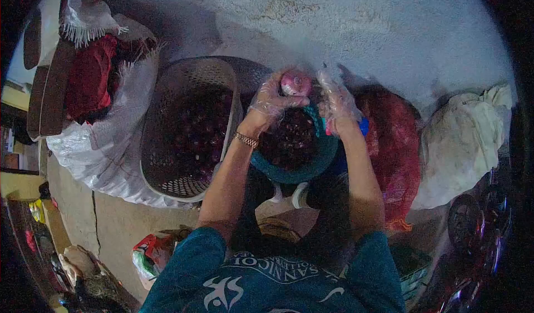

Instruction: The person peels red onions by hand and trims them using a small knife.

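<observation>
My left hand, in a clear plastic glove, is closed around a pinkish-purple onion above a teal tub. Dark pieces that look like onions or their skins lie inside the tub. Just right of the onion is my right hand, gloved too, with its fingers bent and pointing up. A small pink bit shows at its palm side, but what the hand holds is too dim to make out. Something blue shows beside the right wrist.
A large perforated basket with many dark red onions stands left of the tub. White woven sacks lie beyond it. To the right are a red mesh sack and a pale sack. A rough wall rises behind.
</observation>
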A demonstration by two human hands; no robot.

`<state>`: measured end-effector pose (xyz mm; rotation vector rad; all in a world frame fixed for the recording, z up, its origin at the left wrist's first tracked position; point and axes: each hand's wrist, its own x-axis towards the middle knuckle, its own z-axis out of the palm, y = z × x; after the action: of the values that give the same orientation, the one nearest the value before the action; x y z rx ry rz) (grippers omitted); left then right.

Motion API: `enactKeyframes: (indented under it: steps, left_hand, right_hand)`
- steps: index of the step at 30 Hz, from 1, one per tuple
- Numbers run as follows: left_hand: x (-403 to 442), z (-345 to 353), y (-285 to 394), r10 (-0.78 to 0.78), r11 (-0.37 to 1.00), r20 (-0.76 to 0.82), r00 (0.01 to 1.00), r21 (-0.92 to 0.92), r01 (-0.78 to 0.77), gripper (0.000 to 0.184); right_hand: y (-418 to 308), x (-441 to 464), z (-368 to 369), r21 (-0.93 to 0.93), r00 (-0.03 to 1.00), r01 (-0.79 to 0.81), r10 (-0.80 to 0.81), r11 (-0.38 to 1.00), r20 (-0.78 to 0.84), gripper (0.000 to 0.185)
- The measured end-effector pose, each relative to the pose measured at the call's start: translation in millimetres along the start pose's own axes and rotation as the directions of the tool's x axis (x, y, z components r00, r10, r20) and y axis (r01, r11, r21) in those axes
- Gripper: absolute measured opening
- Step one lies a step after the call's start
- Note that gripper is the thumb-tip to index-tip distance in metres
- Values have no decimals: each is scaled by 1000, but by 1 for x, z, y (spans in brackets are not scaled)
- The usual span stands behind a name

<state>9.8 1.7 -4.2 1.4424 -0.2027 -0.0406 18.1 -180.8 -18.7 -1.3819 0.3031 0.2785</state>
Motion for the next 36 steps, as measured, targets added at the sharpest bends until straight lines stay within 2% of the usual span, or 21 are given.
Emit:
enactKeyframes:
  steps: [2, 4, 5, 6, 9, 12, 14, 15, 17, 19, 21, 22, 23, 24, 26, 27, 28, 29, 31, 34, 36]
  left_hand:
    - [1, -2, -3, -22, 991, 44, 999, -127, 28, 69]
    - [-2, 2, 11, -84, 990, 14, 996, -110, 85, 66]
    - [-3, 3, 17, -144, 985, -17, 989, -95, 142, 64]
    - [-2, 1, 10, -145, 985, -17, 989, -95, 142, 64]
    - [1, -4, -7, -107, 972, -43, 993, -214, 95, 61]
    - [1, -2, 0, -82, 947, -77, 994, -318, 54, 68]
    - [4, -7, 3, -204, 948, -35, 978, -256, 188, 74]
    - [3, -10, 2, -204, 948, -36, 978, -256, 188, 74]
    - [2, -13, -1, -182, 867, 66, 981, -460, 192, 70]
    - [0, -13, 6, -170, 841, 93, 981, -505, 194, 67]
    - [-2, -13, 12, -155, 813, 120, 981, -548, 196, 65]
    - [-4, -13, 15, -117, 817, 129, 985, -551, 169, 61]
    - [-5, -13, 16, -78, 819, 137, 987, -555, 142, 56]
    - [-4, -13, 17, -77, 819, 137, 988, -556, 141, 56]
    - [-3, -12, 17, -143, 682, 113, 983, -709, 181, 48]
    - [-3, -11, 17, -143, 682, 113, 983, -709, 180, 48]
    - [-3, -9, 16, -159, 686, 85, 984, -707, 172, 46]
    - [-3, -7, 14, -175, 690, 56, 983, -705, 163, 43]
    - [-2, -4, 11, -177, 715, 46, 983, -681, 160, 41]
    - [-3, -1, 9, -201, 747, 30, 979, -641, 173, 37]
    - [-3, 1, 5, -223, 755, 24, 975, -628, 188, 35]
  right_hand:
    - [4, 3, -2, 20, 1000, 9, -9, 1000, -2, 61]
    - [9, 8, -7, 41, 1000, 18, -18, 999, -3, 59]
    - [10, 11, -12, 56, 996, 34, -39, 998, 81, 58]
    - [10, 13, -14, 73, 985, 48, -59, 996, 163, 57]
    - [8, 6, -12, 109, 982, 111, -126, 988, 140, 59]
    - [-1, -8, -6, 61, 982, 142, -148, 988, 114, 60]
    - [0, -5, -4, 27, 983, 149, -151, 988, 102, 59]
    - [-2, -5, -1, -5, 984, 155, -154, 988, 91, 58]
    - [-6, -7, 3, 16, 978, 182, -183, 983, 104, 57]
    - [-6, -5, 1, 37, 970, 210, -213, 977, 119, 56]
    - [-2, 0, -7, -73, 922, 354, -335, 932, 194, 57]
    - [-3, 0, -7, -73, 922, 354, -335, 932, 195, 57]
    - [-4, 0, -7, -317, 817, 573, -555, 756, 154, 58]
    - [-7, -2, -4, -539, 652, 690, -738, 483, 174, 60]
    - [-10, -6, -1, -587, 649, 692, -719, 421, 250, 61]
    - [-13, -9, 2, -627, 646, 693, -691, 355, 323, 62]
    - [-34, -30, 18, -591, 762, 614, -587, 522, 273, 66]
    - [-30, -26, 16, -592, 762, 614, -588, 522, 272, 66]
    - [-19, -15, 15, -819, 730, 519, -625, 245, 276, 64]
    - [-18, -15, 13, -844, 708, 515, -628, 147, 323, 69]
    - [-14, -11, 13, -838, 707, 523, -627, 154, 326, 75]
